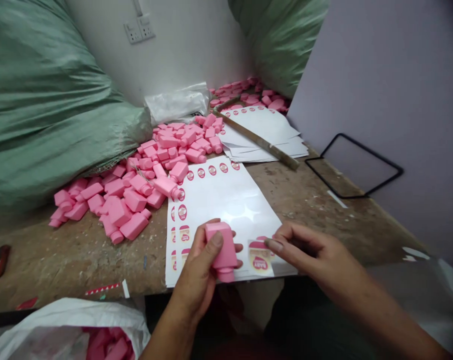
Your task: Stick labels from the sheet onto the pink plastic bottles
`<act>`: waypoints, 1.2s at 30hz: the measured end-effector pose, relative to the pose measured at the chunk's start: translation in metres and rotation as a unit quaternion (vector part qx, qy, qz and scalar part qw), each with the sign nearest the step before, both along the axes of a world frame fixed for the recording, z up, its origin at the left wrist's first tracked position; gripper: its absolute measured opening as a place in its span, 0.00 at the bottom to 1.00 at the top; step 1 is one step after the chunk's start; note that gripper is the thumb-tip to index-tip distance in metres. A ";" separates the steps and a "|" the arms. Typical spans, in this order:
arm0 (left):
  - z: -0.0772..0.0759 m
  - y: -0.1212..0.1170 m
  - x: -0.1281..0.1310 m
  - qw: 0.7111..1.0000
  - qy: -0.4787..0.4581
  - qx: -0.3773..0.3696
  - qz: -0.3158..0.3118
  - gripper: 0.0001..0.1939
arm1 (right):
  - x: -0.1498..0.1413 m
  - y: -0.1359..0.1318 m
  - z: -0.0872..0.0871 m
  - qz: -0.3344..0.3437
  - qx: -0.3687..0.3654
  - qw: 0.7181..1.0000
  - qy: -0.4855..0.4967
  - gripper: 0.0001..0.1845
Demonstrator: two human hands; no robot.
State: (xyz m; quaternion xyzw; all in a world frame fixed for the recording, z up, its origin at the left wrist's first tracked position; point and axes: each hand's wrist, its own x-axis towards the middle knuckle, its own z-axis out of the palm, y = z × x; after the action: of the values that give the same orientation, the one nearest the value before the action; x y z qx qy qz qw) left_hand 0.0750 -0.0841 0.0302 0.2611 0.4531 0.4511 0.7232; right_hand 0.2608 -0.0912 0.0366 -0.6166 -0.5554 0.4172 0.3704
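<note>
Pink plastic fills my left hand (pixel 196 265): my fingers curl behind a pink bottle (pixel 222 250) and my thumb presses on its side, so the hand is closed in a firm grip. I hold the bottle over the lower edge of a label sheet (pixel 226 210), its long axis nearly upright in my view and tilted slightly, with the cap end pointing down and its broad face turned up toward me.

Just to the right of the bottle, a printed "BABY" label (pixel 260 257) lies at the sheet's edge, between my hands but nearer my right hand (pixel 309 250). The thumb and forefinger of that hand are pinched together beside the label; I cannot tell whether they are holding its edge or anything else.

Beyond the sheet, a heap of pink bottles (pixel 136 185) is spread across the worn counter (pixel 80 265), and a stack of label sheets (pixel 264 142) lies farther along it, under a long wooden strip (pixel 256 137).
</note>
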 end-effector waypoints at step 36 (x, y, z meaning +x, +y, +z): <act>0.001 -0.021 0.003 0.990 -0.113 -0.019 -0.086 0.22 | -0.027 0.002 -0.007 0.067 -0.017 0.991 0.111 0.20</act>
State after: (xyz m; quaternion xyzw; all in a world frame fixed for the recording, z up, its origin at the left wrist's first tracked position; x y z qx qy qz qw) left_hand 0.0785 -0.1054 0.0315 0.2325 0.3534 0.4052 0.8104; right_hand 0.2339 -0.0887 0.0291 -0.5340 -0.5438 0.5166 0.3901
